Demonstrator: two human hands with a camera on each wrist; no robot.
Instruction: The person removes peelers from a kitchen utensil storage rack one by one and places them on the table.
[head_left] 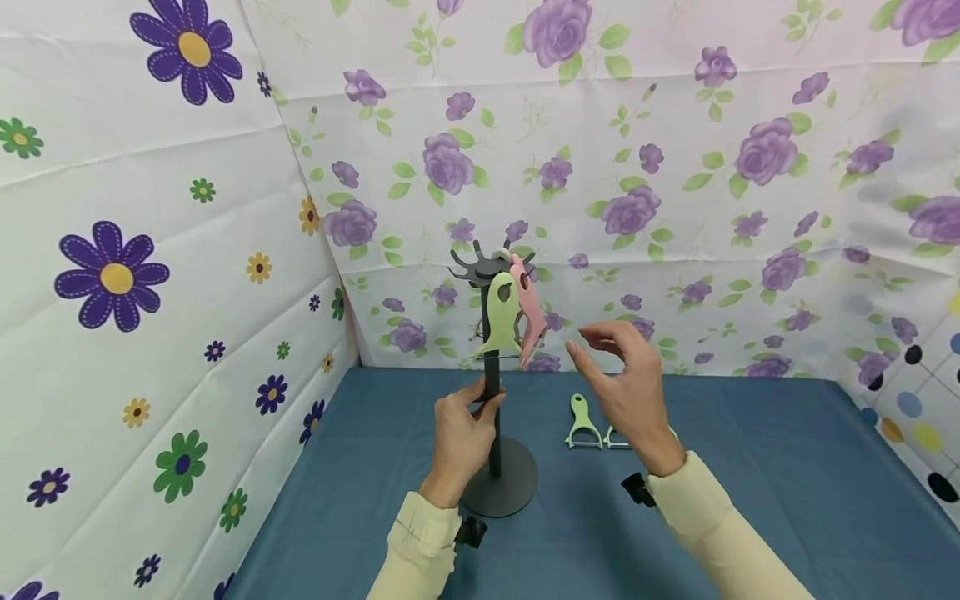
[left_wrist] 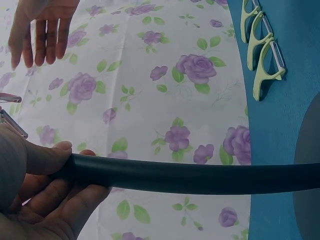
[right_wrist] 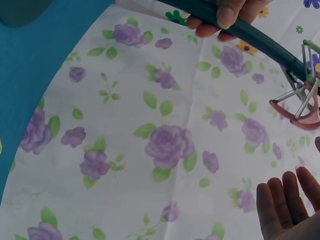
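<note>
A dark stand [head_left: 494, 454] rises from the table, topped by a ring of curved hooks [head_left: 472, 269]. My left hand [head_left: 461, 433] grips its pole between thumb and fingers, below the hanging things. From the hooks hang a light green peeler [head_left: 501, 308] and, to its right, a pink peeler [head_left: 532, 312]; parts of other hung peelers show behind them. Held in the air right of the stand, my right hand [head_left: 630, 383] has nothing in it, its fingers loosely bent and apart from the thumb. In the right wrist view its fingers [right_wrist: 282, 202] lie below the pink peeler [right_wrist: 307, 120].
Three light green peelers [left_wrist: 265, 75] lie in a row on the blue tabletop [head_left: 337, 500], right of the stand's round base [head_left: 517, 483] and partly behind my right hand in the head view. Flowered cloth [head_left: 675, 208] stands behind the table and daisy-patterned cloth [head_left: 225, 250] at left.
</note>
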